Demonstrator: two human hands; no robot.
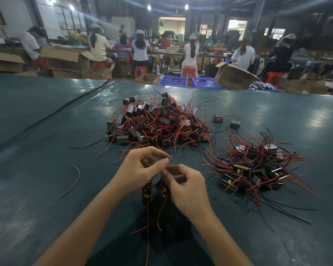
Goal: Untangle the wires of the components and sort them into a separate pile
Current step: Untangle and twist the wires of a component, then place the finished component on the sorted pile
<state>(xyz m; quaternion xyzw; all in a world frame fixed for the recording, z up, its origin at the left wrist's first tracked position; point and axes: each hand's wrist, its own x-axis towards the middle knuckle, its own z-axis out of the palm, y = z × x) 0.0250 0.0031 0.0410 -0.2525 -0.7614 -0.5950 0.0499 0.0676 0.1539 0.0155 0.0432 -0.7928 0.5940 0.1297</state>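
Dim factory hall: seated workers [190, 52] at long benches, cardboard boxes [233, 75], blue crates [173, 81], bright doorway [172, 24].

On the table [46, 143], tangled pile [158, 121] behind the hands, smaller pile [258, 169] right, perhaps touching

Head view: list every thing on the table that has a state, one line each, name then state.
Left hand: pinching red wire ends, raised off the table.
Right hand: pinching the same wires, just below.
Held components: hanging under the hands, wires twisted together.
Large pile: heaped, wires tangled.
Right pile: lower, spread, wires splayed outward.
Loose red wire: lying alone, curved.
Two stray components: apart from both piles.
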